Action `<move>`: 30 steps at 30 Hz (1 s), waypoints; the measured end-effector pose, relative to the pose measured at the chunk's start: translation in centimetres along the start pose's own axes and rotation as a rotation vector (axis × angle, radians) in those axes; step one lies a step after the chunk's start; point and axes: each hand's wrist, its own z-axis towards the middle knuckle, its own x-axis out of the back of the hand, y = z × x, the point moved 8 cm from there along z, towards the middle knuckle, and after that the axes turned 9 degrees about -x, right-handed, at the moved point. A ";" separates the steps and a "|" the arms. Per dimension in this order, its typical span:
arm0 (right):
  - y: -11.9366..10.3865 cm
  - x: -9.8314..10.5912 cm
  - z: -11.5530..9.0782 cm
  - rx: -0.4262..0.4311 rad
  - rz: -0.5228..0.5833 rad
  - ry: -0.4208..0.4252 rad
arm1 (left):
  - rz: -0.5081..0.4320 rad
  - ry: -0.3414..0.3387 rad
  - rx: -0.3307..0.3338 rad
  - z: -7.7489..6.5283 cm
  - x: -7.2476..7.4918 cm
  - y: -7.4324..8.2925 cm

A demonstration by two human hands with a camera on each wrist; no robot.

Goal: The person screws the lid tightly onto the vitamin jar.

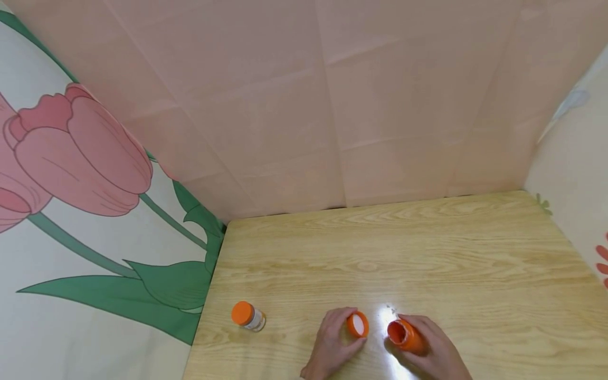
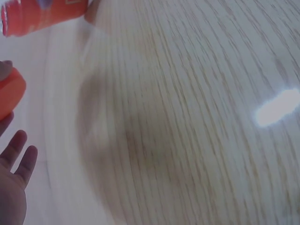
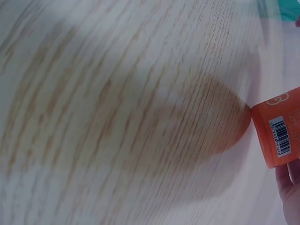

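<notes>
My left hand (image 1: 330, 340) pinches an orange screw cap (image 1: 358, 324) between thumb and fingers, its white inner liner turned up into sight. To its right, my right hand (image 1: 434, 345) grips an orange bottle (image 1: 412, 339), tilted so that its uncapped mouth faces the cap. In the left wrist view the orange cap (image 2: 10, 93) and the mouth end of the orange bottle (image 2: 44, 15) appear a short gap apart. A barcode label shows on the side of the orange bottle (image 3: 283, 129) near its base in the right wrist view.
A second bottle (image 1: 250, 316), with an orange lid and a pale label, stands on the wood-grain table (image 1: 380, 248) at the left. A pink-beige sheet (image 1: 332, 105) hangs behind the table. A tulip-printed wall covering (image 1: 95, 248) borders the left side.
</notes>
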 end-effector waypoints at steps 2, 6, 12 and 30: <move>-0.1 -0.1 0.0 0.002 0.003 0.001 | 0.001 -0.004 -0.009 0.2 -0.1 0.2; -0.2 -0.2 0.1 -0.015 0.004 0.004 | -0.001 -0.018 -0.001 0.4 -0.1 0.5; -0.1 -0.4 0.1 -0.070 0.015 -0.013 | -0.009 -0.029 -0.014 0.7 -0.3 0.9; -0.4 -0.9 0.1 0.002 0.060 -0.006 | -0.009 -0.076 -0.034 1.1 -0.5 1.9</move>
